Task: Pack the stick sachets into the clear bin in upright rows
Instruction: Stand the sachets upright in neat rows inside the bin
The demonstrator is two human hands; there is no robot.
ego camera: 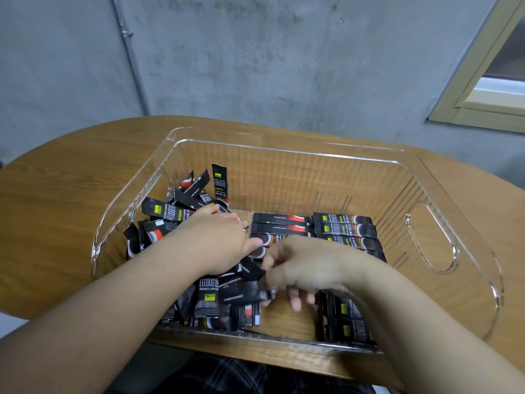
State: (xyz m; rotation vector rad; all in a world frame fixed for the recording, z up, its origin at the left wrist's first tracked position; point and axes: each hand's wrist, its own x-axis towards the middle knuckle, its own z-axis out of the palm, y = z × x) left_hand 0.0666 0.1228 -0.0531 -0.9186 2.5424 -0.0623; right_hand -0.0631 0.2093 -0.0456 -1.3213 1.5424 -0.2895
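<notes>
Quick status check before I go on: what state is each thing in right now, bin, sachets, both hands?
clear bin: upright on the table, open top, partly filled.
loose sachets: jumbled heap on the bin's left side.
arranged sachets: neat rows on the right side.
left hand: reaching into the heap, fingers resting on sachets.
right hand: motion-blurred, fingers curled at a dark sachet; grip unclear.
</notes>
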